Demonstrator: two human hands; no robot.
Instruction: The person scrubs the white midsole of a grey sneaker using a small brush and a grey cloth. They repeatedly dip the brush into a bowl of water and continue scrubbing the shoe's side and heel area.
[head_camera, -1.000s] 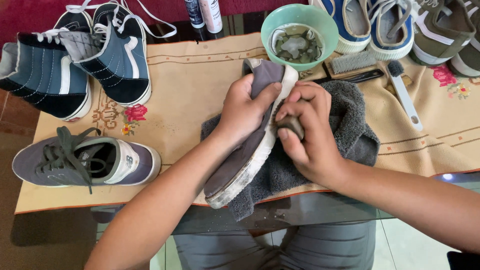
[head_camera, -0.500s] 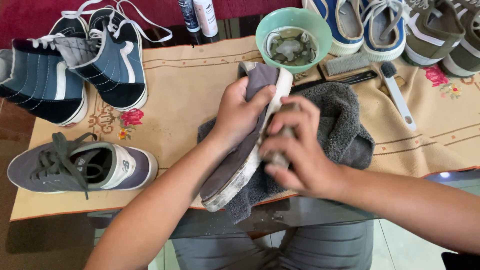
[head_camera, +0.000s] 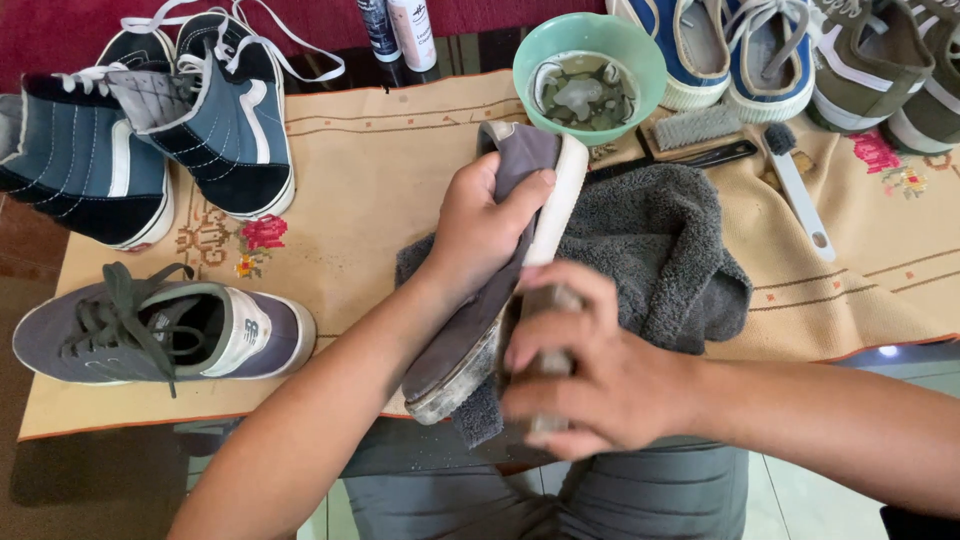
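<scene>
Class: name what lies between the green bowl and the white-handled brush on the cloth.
In the head view, between green bowl and white-handled brush lie a grey-bristled scrub brush and a black-handled brush.

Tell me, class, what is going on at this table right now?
A person is cleaning a grey shoe. The left hand grips it on its side over a dark grey towel, while the right hand presses what looks like a brush against its sole edge. A green bowl of cloudy water stands just beyond, with other brushes beside it. More shoes wait around the embroidered cloth, including a grey laced sneaker.
</scene>
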